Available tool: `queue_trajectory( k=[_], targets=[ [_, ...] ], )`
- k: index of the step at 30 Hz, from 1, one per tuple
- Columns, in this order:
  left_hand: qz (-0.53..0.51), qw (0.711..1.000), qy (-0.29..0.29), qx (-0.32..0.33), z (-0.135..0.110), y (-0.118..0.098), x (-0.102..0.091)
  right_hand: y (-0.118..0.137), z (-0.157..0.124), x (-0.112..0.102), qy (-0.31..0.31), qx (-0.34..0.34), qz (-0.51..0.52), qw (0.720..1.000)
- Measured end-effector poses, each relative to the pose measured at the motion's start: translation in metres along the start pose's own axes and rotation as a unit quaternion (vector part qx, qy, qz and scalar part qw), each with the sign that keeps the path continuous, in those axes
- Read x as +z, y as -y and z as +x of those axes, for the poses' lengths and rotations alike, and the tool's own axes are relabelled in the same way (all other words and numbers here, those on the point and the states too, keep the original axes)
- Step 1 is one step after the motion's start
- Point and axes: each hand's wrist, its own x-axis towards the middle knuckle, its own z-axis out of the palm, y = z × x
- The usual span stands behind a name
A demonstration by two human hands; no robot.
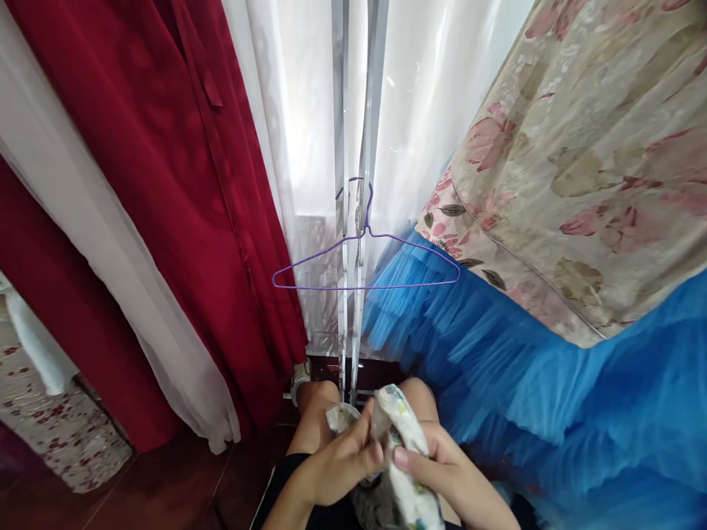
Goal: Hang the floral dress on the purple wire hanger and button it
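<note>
A white cloth garment (403,419) with green and yellow spots is bunched over my lap; its exact kind does not show. My left hand (347,455) is closed on its left side, fingers curled into the folds. On the other side my right hand (431,460) pinches the fabric, thumb on top. Both hands are close together, and the lower part of the cloth runs out of view at the bottom. Ahead of them a purple wire hanger (364,287) hangs on a metal rack (356,331), with nothing on it.
Long red cloth (221,221) and a white sheer length (121,280) hang at the left. At right, a floral cloth (563,184) hangs over blue ruffled tulle (530,390). A white curtain (442,88) is behind the rack. Dark reddish tiles (182,478) cover the floor.
</note>
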Motion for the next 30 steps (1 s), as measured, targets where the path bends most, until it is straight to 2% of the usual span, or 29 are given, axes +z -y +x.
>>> queue_trajectory(
  k=[2,4,7,9,11,15,17,20,22,26,30],
  targets=[
    [0.083,0.995,0.050,-0.027,-0.014,0.000,-0.011,0.016,-0.006,-0.012,-0.024,-0.009,0.001,1.000],
    [0.183,0.981,0.053,-0.044,-0.023,0.005,-0.029,0.037,-0.009,-0.027,-0.025,-0.009,-0.048,0.998],
    [0.294,0.951,0.079,-0.059,-0.023,0.017,-0.070,0.074,-0.001,-0.046,0.025,0.016,-0.183,0.983],
    [0.336,0.935,0.093,-0.067,-0.019,0.023,-0.101,0.097,0.013,-0.051,0.029,0.017,-0.278,0.960],
    [0.385,0.917,0.090,-0.055,-0.012,0.023,-0.130,0.116,0.032,-0.050,0.027,-0.015,-0.369,0.929],
    [0.508,0.861,0.023,0.001,0.006,0.006,-0.182,0.138,0.075,-0.046,0.030,-0.094,-0.502,0.859],
    [0.545,0.838,-0.015,0.012,0.016,-0.007,-0.207,0.142,0.095,-0.050,-0.013,-0.139,-0.536,0.833],
    [0.580,0.812,-0.058,0.030,0.030,-0.030,-0.240,0.138,0.120,-0.064,-0.120,-0.214,-0.550,0.798],
    [0.602,0.794,-0.070,0.041,0.038,-0.046,-0.257,0.131,0.137,-0.073,-0.169,-0.226,-0.548,0.787],
    [0.634,0.770,-0.065,0.039,0.051,-0.077,-0.273,0.112,0.164,-0.083,-0.181,-0.207,-0.558,0.783],
    [0.659,0.746,-0.086,0.047,0.067,-0.101,-0.280,0.101,0.173,-0.078,-0.207,-0.220,-0.559,0.772]
  ],
)
